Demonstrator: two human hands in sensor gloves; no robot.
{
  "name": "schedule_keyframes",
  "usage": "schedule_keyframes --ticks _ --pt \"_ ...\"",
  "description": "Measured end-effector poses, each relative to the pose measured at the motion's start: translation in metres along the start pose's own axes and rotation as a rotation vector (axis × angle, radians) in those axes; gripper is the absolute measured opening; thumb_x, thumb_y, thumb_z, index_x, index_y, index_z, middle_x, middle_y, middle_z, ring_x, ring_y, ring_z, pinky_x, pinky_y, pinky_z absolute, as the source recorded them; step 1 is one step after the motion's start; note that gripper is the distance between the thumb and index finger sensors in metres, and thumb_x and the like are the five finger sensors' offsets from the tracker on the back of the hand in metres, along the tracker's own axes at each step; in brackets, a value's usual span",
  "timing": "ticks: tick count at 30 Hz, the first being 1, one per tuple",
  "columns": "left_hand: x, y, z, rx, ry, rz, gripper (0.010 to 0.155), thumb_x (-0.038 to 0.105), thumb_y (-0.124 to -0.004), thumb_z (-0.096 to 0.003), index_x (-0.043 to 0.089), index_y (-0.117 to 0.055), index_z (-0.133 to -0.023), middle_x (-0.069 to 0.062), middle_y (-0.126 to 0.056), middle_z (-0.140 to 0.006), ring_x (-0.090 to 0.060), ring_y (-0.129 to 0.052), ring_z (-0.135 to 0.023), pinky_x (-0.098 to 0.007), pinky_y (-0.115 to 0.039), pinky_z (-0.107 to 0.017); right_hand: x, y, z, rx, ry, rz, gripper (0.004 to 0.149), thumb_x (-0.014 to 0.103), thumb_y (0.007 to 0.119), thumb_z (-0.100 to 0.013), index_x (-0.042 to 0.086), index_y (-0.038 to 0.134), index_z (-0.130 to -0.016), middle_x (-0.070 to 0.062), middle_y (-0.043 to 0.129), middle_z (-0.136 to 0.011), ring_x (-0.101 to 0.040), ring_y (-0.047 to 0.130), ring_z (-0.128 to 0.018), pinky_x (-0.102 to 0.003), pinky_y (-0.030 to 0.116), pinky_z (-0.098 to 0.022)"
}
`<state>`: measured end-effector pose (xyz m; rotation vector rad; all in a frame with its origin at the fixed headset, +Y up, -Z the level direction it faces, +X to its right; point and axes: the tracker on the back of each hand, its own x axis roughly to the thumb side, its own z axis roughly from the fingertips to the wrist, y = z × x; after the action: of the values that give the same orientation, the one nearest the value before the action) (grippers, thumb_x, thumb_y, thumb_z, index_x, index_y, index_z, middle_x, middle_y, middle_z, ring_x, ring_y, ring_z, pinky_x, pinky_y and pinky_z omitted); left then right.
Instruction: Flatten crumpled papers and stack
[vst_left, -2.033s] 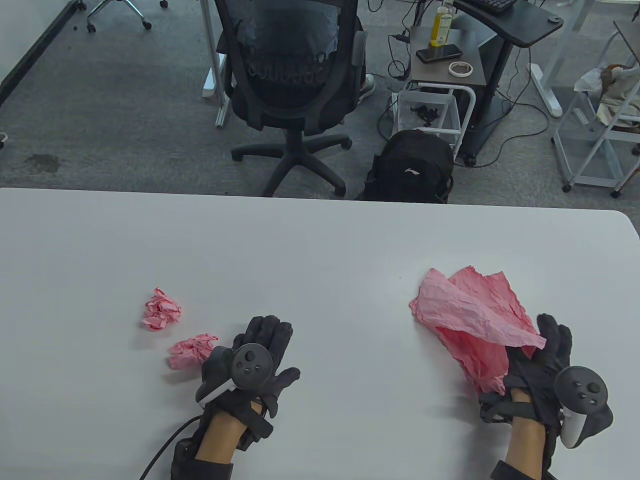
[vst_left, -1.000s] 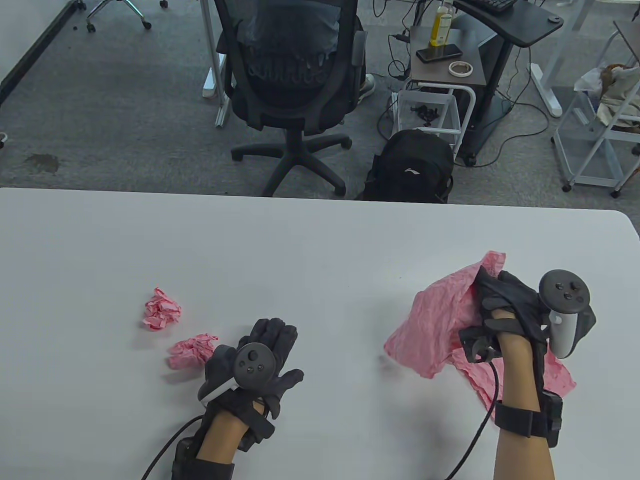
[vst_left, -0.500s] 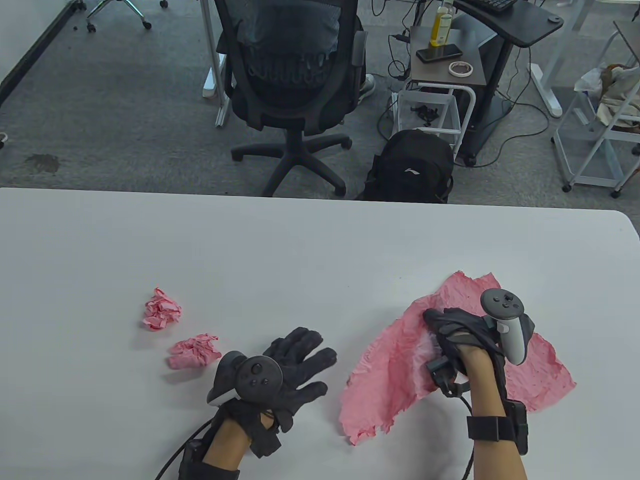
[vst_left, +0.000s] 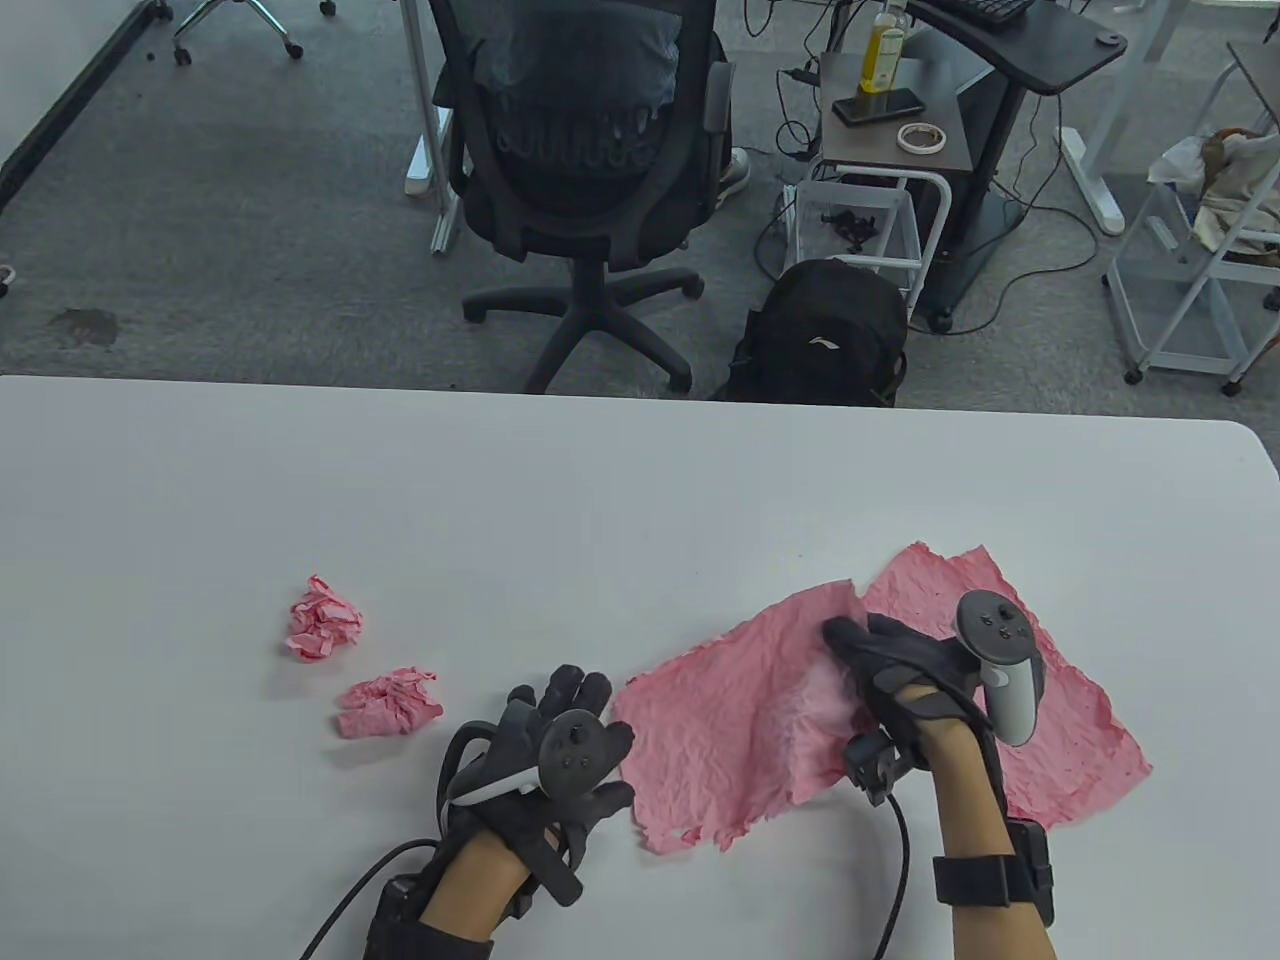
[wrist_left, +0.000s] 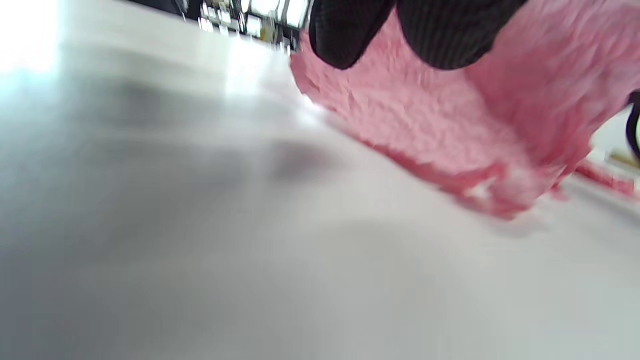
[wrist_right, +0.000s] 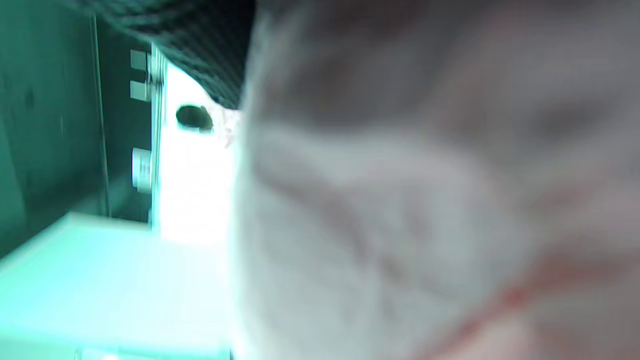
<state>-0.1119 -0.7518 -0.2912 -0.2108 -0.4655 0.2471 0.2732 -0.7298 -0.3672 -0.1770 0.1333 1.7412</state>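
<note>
Two wrinkled pink sheets lie overlapped at the front right of the table. The upper sheet (vst_left: 730, 740) spreads to the left and the lower sheet (vst_left: 1070, 730) shows at the right. My right hand (vst_left: 860, 645) rests palm down on the upper sheet near its middle, fingers pointing away from me. My left hand (vst_left: 565, 705) is at that sheet's left edge with its fingers fairly straight. In the left wrist view its fingertips (wrist_left: 350, 35) sit just before the pink sheet (wrist_left: 425, 120). Two crumpled pink balls (vst_left: 322, 620) (vst_left: 388, 702) lie to the left. The right wrist view is only blur.
The white table (vst_left: 600, 500) stretches back to its far edge. Beyond it on the floor stand a black office chair (vst_left: 590, 150) and a black backpack (vst_left: 825, 335). Cables trail from both wrists to the table's front edge.
The right hand lifted the upper sheet, swung it leftward and laid it down, where it has spread out. The left hand moved right to the sheet's left edge.
</note>
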Motion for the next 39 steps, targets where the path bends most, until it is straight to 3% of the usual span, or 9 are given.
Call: schedule_keyframes --ticks 6,10,13,16,18,25,31,35,39 --pt "0.001 0.021 0.013 0.249 -0.018 -0.004 0.07 0.058 -0.071 -0.0509 0.024 -0.061 -0.112 -0.009 -0.028 -0.12 -0.041 -0.022 -0.116 -0.071 -0.027 -0.076 -0.012 -0.071 0.025 -0.479 0.003 -0.263 0.045 0.034 0.071 -0.054 0.001 0.078 -0.084 -0.009 0.107 -0.043 -0.021 0.112 -0.01 -0.036 0.091 -0.005" --pt "-0.003 0.023 0.014 0.265 -0.008 0.032 0.071 0.057 -0.072 -0.051 0.024 -0.06 -0.112 -0.01 -0.029 -0.12 -0.042 -0.023 -0.116 -0.071 -0.027 -0.076 -0.028 -0.106 0.043 -0.632 0.048 -0.262 0.046 0.034 0.069 -0.055 0.002 0.075 -0.086 -0.011 0.106 -0.048 -0.024 0.112 -0.016 -0.038 0.092 -0.009" --pt "-0.009 0.026 0.016 0.273 0.014 0.037 0.071 0.058 -0.071 -0.051 0.023 -0.06 -0.113 -0.01 -0.03 -0.12 -0.042 -0.023 -0.116 -0.071 -0.027 -0.076 -0.04 -0.124 0.052 -0.686 0.122 -0.12 0.05 0.035 0.069 -0.055 0.001 0.07 -0.091 -0.017 0.103 -0.056 -0.031 0.111 -0.024 -0.043 0.09 -0.015" --pt "-0.017 0.031 0.019 0.288 0.048 0.042 0.072 0.057 -0.072 -0.0509 0.024 -0.058 -0.113 -0.01 -0.03 -0.12 -0.042 -0.024 -0.116 -0.071 -0.027 -0.076 -0.039 -0.13 0.062 -0.703 0.181 0.232 0.064 0.04 0.077 -0.054 0.007 0.05 -0.102 -0.026 0.078 -0.09 -0.049 0.091 -0.065 -0.057 0.077 -0.041" --pt "-0.025 0.036 0.023 0.302 0.078 0.045 0.073 0.056 -0.073 -0.051 0.024 -0.054 -0.114 -0.011 -0.03 -0.12 -0.042 -0.025 -0.116 -0.072 -0.028 -0.076 -0.03 -0.129 0.068 -0.779 0.141 0.36 0.07 0.041 0.08 -0.052 0.009 0.045 -0.104 -0.027 0.065 -0.099 -0.053 0.079 -0.077 -0.06 0.071 -0.046" --pt "-0.08 0.059 0.05 0.382 0.313 0.099 0.077 0.046 -0.079 -0.0515 0.024 -0.043 -0.116 -0.011 -0.032 -0.12 -0.045 -0.033 -0.115 -0.071 -0.033 -0.076 0.028 -0.093 0.084 -0.826 -0.151 0.574 0.073 0.039 0.081 -0.053 0.014 0.038 -0.106 -0.024 0.044 -0.108 -0.054 0.055 -0.092 -0.066 0.054 -0.058" --pt "-0.118 0.059 0.072 0.518 0.596 0.079 0.055 0.032 -0.076 -0.0517 0.019 -0.073 -0.105 -0.016 -0.069 -0.109 -0.045 -0.074 -0.099 -0.064 -0.059 -0.071 0.053 -0.021 0.08 -0.672 -0.375 0.623 0.07 0.039 0.081 -0.053 0.014 0.043 -0.106 -0.024 0.048 -0.108 -0.054 0.058 -0.091 -0.066 0.055 -0.058" --pt "-0.13 0.043 0.066 0.353 0.627 0.202 0.073 0.048 -0.086 -0.0468 0.019 -0.063 -0.11 -0.017 -0.058 -0.113 -0.048 -0.068 -0.101 -0.064 -0.057 -0.071 0.058 0.027 0.076 -0.537 -0.435 0.635 0.067 0.04 0.081 -0.053 0.014 0.048 -0.106 -0.025 0.052 -0.107 -0.054 0.062 -0.089 -0.067 0.056 -0.057" --pt "-0.131 0.027 0.051 0.159 0.666 0.081 0.083 0.048 -0.088 -0.0456 0.02 -0.05 -0.114 -0.016 -0.057 -0.111 -0.039 -0.077 -0.088 -0.057 -0.063 -0.067 0.053 0.065 0.073 -0.462 -0.473 0.628 0.066 0.04 0.08 -0.053 0.014 0.05 -0.105 -0.024 0.055 -0.106 -0.053 0.064 -0.088 -0.067 0.057 -0.057"
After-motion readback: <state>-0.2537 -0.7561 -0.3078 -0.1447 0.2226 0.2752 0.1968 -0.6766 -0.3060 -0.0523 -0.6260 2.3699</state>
